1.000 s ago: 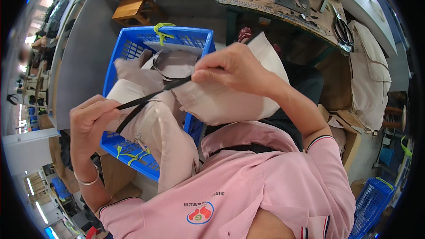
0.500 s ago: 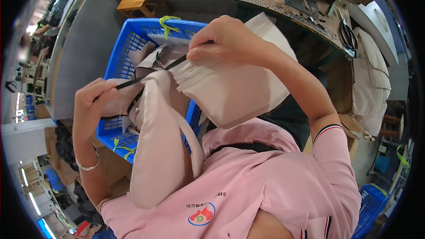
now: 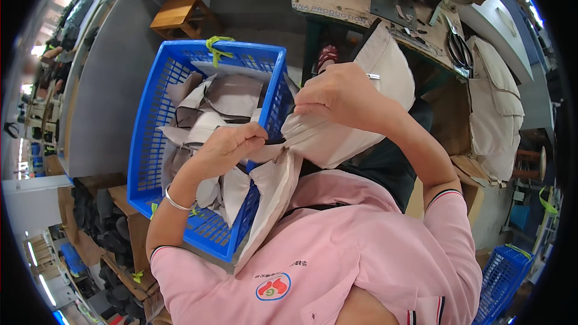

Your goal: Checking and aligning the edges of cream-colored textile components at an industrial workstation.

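My left hand (image 3: 232, 147) is closed in a pinch on a short black strip, over the near right rim of the blue basket. To its right, my right hand (image 3: 340, 96) is closed against a cream fabric piece (image 3: 328, 144) with sewn seams; its fingertips are hidden. A small metal fitting shows beside the knuckles on that fabric. The fabric hangs across my lap, and another cream fabric panel (image 3: 274, 195) droops from below my left hand along the basket's side. The two pieces meet between my hands; how they join cannot be made out.
The blue plastic basket (image 3: 141, 144) holds several cream fabric pieces with black edging. A worn worktable (image 3: 331, 0) with scissors (image 3: 459, 48) stands at the far right. Cream fabric (image 3: 495, 102) hangs beside it. A wooden stool (image 3: 177, 18) is beyond the basket; another blue basket (image 3: 504, 283) stands right.
My hands have come closer together; the left moved right, and the black strip is no longer stretched between them. The large cream panel has swung off my chest toward the basket's right side.
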Demonstrator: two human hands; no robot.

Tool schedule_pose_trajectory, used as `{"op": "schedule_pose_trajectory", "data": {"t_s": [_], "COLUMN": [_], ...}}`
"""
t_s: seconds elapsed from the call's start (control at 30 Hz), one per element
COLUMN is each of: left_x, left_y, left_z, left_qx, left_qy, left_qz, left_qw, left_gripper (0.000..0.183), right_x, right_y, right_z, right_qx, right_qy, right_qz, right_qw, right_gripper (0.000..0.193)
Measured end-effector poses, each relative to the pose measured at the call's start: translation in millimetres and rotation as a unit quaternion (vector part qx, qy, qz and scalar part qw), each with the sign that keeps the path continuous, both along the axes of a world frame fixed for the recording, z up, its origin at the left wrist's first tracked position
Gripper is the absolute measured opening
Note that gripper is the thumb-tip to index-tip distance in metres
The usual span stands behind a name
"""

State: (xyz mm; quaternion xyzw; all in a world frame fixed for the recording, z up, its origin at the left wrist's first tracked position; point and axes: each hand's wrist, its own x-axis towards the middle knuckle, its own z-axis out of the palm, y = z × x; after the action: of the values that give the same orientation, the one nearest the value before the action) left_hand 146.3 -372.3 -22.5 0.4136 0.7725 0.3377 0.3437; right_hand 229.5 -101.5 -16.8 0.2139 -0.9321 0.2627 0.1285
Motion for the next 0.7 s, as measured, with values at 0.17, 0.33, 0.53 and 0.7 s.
{"op": "schedule_pose_trajectory", "data": {"t_s": [0.17,0.33,0.53,0.7], "left_x": [7,-6,-84,-185], "left_y": [14,-39,-164,-361], "left_z": [50,169,227,178], "left_qx": [0.038,0.008,-0.144,-0.128], "left_qy": [0.08,0.196,0.236,0.295], "left_qz": [-0.145,-0.165,0.298,0.367], "left_qw": [0.985,0.966,0.914,0.873], "left_gripper": [0.012,0.019,0.015,0.017], "right_x": [-14,-1,62,108], "right_y": [15,54,70,78], "right_z": [-72,-129,-72,-39], "right_qx": [0.27,0.25,-0.06,-0.114], "right_qy": [0.054,0.016,-0.057,-0.051], "right_qz": [-0.04,-0.095,-0.197,-0.223], "right_qw": [0.961,0.963,0.977,0.967], "right_gripper": [0.005,0.01,0.016,0.012]}}
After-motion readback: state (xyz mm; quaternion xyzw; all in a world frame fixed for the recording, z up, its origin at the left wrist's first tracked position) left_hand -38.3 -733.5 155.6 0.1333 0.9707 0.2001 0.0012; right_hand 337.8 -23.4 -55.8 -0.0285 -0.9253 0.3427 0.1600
